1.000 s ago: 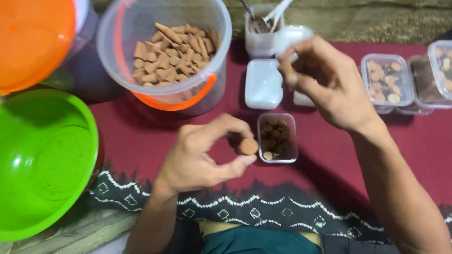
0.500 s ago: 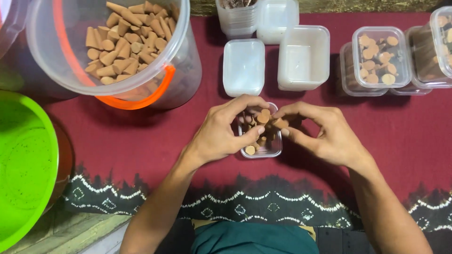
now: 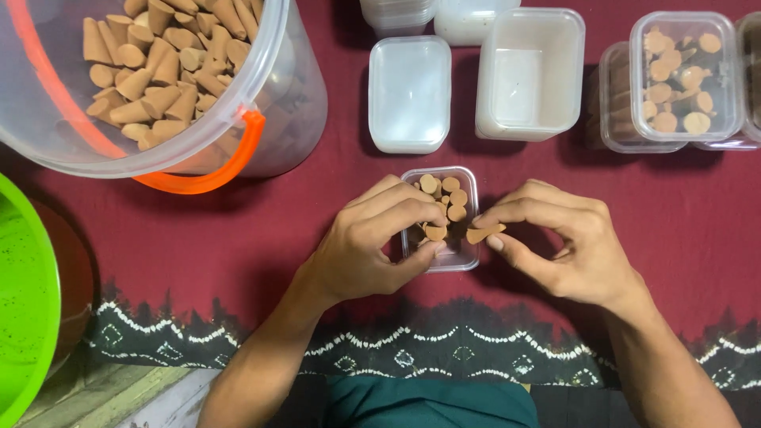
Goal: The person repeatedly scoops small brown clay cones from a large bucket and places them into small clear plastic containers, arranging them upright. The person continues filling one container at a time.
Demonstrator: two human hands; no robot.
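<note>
Underfoot, a maroon cloth (image 3: 238, 254) w/ a dark, white-patterned border covers the surface; bare wood planks (image 3: 103, 392) show at the lower left corner, no more of the room visible. Landmark: small clear tub (image 3: 464, 257) at centre, part-filled w/ tan cones. Vs 0.5 s ago, view sits closer and both hands have drawn slightly apart: left hand (image 3: 369, 250) covers the tub's left side, fingers curled, thumb and forefinger pinching one cone (image 3: 434, 232) over it; right hand (image 3: 563, 242), just right of the tub, pinches another cone (image 3: 483, 233) at its right rim, other fingers curled under. Earlier both hands were bunched over the tub together. Up-left of the tub: big clear bucket (image 3: 293, 95) w/ orange handle, holding many cones. Far left: green bowl (image 3: 24, 317). Straight above the tub: white lid (image 3: 409, 93); right of that an empty tub (image 3: 529, 75). Up-right: filled, lidded tubs (image 3: 686, 75), stacked. The left hand hides much of the tub's left half; nothing else lies between the hands and tub.
</note>
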